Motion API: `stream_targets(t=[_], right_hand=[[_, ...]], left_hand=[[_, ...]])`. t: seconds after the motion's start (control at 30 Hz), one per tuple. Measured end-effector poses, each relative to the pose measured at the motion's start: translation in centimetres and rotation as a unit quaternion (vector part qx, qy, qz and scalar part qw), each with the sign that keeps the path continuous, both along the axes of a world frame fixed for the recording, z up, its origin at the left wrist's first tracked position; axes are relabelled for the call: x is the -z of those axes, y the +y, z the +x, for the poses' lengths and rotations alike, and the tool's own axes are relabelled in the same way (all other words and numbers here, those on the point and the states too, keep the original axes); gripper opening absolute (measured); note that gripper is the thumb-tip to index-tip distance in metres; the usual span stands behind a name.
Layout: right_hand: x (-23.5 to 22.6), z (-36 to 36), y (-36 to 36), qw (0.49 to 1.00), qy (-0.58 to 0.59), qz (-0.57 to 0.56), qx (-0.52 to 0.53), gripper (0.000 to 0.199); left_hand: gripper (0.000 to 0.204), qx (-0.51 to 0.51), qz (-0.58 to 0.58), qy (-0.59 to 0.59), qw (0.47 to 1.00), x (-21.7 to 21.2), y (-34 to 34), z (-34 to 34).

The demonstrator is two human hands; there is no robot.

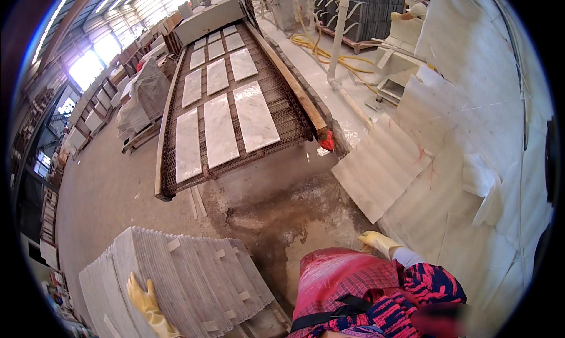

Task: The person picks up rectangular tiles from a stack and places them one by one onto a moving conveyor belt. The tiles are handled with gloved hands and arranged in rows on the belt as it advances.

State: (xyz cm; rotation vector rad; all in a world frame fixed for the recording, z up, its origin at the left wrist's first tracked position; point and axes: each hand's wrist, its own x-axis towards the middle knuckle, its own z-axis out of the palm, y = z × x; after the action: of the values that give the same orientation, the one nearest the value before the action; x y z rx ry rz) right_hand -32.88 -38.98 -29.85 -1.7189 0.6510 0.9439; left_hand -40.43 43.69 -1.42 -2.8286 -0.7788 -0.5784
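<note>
My left hand (143,298), in a yellow rubber glove, lies against a stack of pale stone slabs (194,273) at the lower left. Its thumb stands apart from the fingers, and nothing is in its grasp. The slabs stand on edge in a tight row, with small light strips on their top edges. My right hand (379,242), gloved in the same yellow, hangs free beside my red apron (335,279), its fingers loosely stretched and holding nothing visible. Ahead, several white marble tiles (220,132) lie in three rows on a brown mesh conveyor (273,126).
Wooden rails (294,91) edge the conveyor, which leads to a pale machine (210,20). Wet concrete floor (288,214) lies before me. On the right are a loose pale sheet (382,167), a white pipe (338,38) and a yellow hose (318,47). Another person (419,10) stands far right.
</note>
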Motion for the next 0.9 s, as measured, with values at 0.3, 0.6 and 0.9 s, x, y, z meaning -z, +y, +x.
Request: stream_targets(t=[0.3, 0.6, 0.9], right_hand=[[0.5, 0.3, 0.3, 1.0, 0.003, -0.005, 0.013, 0.038], [-0.4, 0.7, 0.5, 1.0, -0.001, 0.007, 0.004, 0.038], [0.3, 1.0, 0.5, 1.0, 0.005, 0.008, -0.005, 0.04]], left_hand=[[0.071, 0.009, -0.063, -0.023, 0.998, -0.3, -0.3, -0.1], [0.072, 0.003, -0.085, -0.035, 0.996, -0.4, -0.9, 0.3], [0.07, 0.009, -0.087, -0.033, 0.996, -0.3, -0.9, 0.2]])
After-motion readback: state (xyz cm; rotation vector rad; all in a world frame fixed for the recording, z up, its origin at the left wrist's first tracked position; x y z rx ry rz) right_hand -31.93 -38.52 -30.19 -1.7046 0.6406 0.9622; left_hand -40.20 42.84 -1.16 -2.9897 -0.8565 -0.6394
